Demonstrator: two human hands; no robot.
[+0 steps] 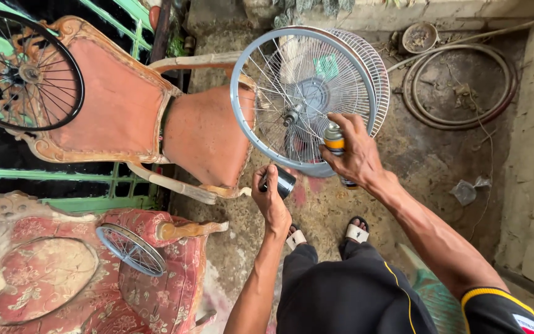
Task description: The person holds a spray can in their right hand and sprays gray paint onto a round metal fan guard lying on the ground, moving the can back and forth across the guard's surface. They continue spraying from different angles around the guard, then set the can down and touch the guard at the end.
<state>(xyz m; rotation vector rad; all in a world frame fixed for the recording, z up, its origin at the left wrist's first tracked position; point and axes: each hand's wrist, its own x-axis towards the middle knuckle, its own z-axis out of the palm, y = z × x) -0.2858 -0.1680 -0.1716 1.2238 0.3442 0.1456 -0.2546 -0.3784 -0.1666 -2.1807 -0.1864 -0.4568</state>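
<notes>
Right hand (356, 151) closes around a grey-and-orange spray can (334, 140), beside a silver spoked bicycle wheel (303, 99). Left hand (271, 196), below it, grips a dark cylindrical cap (285, 182).

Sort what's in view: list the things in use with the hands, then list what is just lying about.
In use:
spray can in the right hand
dark cap in the left hand
light blue wheel leaning on the orange chair

Lying about:
black wheel
small wheel on the patterned chair
fan grille
coiled hose
</notes>
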